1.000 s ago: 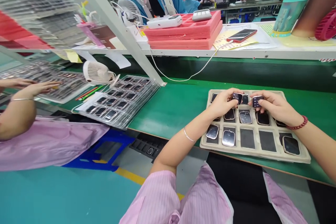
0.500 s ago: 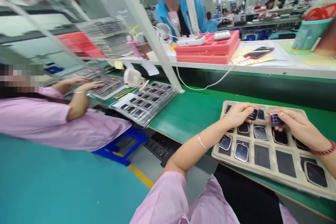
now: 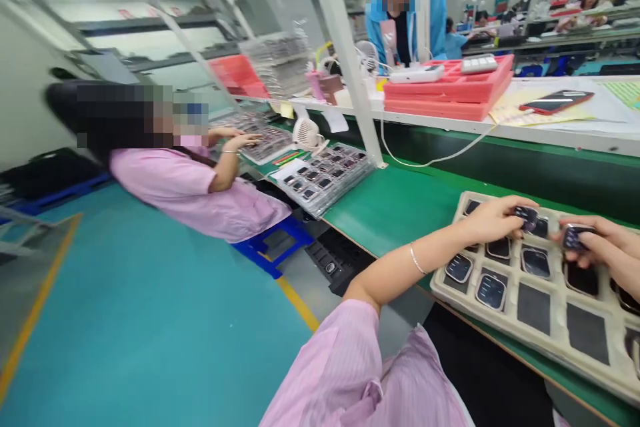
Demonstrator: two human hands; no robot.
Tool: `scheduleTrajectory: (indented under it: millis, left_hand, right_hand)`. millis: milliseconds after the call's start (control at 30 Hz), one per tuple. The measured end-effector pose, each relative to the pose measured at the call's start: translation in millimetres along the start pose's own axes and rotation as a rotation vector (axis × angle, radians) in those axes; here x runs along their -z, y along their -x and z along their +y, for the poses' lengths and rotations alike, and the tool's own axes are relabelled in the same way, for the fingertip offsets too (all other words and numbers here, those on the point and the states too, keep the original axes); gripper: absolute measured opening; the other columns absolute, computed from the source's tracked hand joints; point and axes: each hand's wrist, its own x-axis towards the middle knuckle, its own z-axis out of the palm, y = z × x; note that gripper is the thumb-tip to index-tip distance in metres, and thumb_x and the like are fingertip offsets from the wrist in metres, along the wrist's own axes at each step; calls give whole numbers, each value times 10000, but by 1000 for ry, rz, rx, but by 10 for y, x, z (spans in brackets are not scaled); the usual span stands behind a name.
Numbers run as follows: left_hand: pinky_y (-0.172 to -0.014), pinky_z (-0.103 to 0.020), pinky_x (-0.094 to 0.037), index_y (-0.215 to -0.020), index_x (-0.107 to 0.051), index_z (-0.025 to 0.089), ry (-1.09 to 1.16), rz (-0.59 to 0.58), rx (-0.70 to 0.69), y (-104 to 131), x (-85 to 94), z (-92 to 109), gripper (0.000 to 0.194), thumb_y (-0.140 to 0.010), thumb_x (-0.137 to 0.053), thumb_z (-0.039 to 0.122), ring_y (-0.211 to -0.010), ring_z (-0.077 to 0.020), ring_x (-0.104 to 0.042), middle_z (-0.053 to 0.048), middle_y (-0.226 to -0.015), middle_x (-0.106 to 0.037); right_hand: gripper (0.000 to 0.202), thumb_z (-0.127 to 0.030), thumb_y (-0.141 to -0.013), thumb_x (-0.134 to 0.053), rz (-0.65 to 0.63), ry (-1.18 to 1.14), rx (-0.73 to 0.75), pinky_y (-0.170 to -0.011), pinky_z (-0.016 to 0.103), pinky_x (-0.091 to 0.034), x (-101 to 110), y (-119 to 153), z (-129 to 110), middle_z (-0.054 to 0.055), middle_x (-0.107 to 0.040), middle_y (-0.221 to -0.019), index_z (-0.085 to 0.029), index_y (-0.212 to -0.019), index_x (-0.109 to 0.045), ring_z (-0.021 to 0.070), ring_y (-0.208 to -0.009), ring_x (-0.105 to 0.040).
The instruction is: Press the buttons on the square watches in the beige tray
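My left hand [image 3: 493,219] is closed on a smartwatch [image 3: 525,216] with a lit dark screen, pinched between thumb and fingers. Another smartwatch [image 3: 575,237], its screen also lit, is gripped by my right hand [image 3: 613,247] at the right side of the view. Both hands are over a beige compartment tray [image 3: 447,288] on the green bench. Several square watches lie in the tray, among them a watch [image 3: 491,291] in the front row. Two front-row compartments show only dark lining. The tray's right end is cut off by the frame.
Left along the bench stand stacked clear trays [image 3: 320,190] of watches and a small white fan [image 3: 306,133]. A co-worker in pink [image 3: 185,180] sits beyond on a blue stool [image 3: 273,243]. Red foam trays [image 3: 440,103] and a phone [image 3: 557,101] rest on the shelf; another person stands behind it.
The view has swung left, so the bench and tray sit farther right in the picture. Both hands still hold their watches above the tray.
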Motion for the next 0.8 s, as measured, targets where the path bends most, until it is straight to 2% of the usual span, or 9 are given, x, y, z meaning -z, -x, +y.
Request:
scheduleTrajectory:
  millis: [67, 133, 300, 400, 600, 800]
  left_hand:
    - [-785, -258, -530, -1294, -568, 136, 24, 11, -69, -18, -2, -31, 579, -727, -589, 24, -814, -130, -649, -60, -1030, -668]
    - [-823, -261, -528, -1261, -574, 135, 35, 13, -117, -24, 5, -49, 587, -685, -631, 31, -900, -150, -651, -72, -1088, -663]
    - [-764, -274, -543, -1248, -583, 151, 14, -20, -49, 26, 32, 2, 538, -717, -536, 75, -743, -119, -658, -64, -1050, -679]
    - [-764, -264, -543, -1254, -586, 149, -17, 7, -47, 61, 22, 57, 566, -692, -577, 80, -742, -117, -652, -60, -1039, -687]
    - [-645, -240, -532, -1160, -655, 126, 27, -20, -24, 39, 5, 79, 361, -813, -572, 176, -623, -101, -623, -61, -911, -701]
    - [-624, -250, -549, -1166, -678, 125, 48, -55, -43, -6, -6, -1, 341, -841, -578, 153, -629, -113, -633, -54, -860, -688]
  right_hand:
    - [323, -378, -782, -718, -57, -109, -29, -568, 290, -582, -34, 40, -164, 84, -727, -1009, -298, -1088, -655, 223, -744, -683]
    - [422, -296, -740, -735, -46, -160, -42, -646, 278, -586, -67, 42, -236, 79, -715, -1062, -280, -1145, -620, 213, -822, -683]
    - [461, -275, -753, -668, -89, -165, -39, -628, 307, -579, -92, 29, -199, 77, -721, -1033, -223, -1208, -610, 175, -722, -659]
    - [467, -265, -733, -671, -81, -165, 4, -659, 323, -587, -85, 40, -211, 78, -720, -1062, -217, -1196, -630, 184, -767, -676]
    - [332, -382, -841, -645, -120, -157, -43, -607, 292, -562, -15, 44, -259, 76, -731, -991, -208, -1123, -656, 165, -700, -671]
    - [364, -557, -841, -679, -109, -66, -40, -619, 303, -591, 40, 69, -230, 97, -732, -1002, -247, -1030, -697, 195, -708, -680]
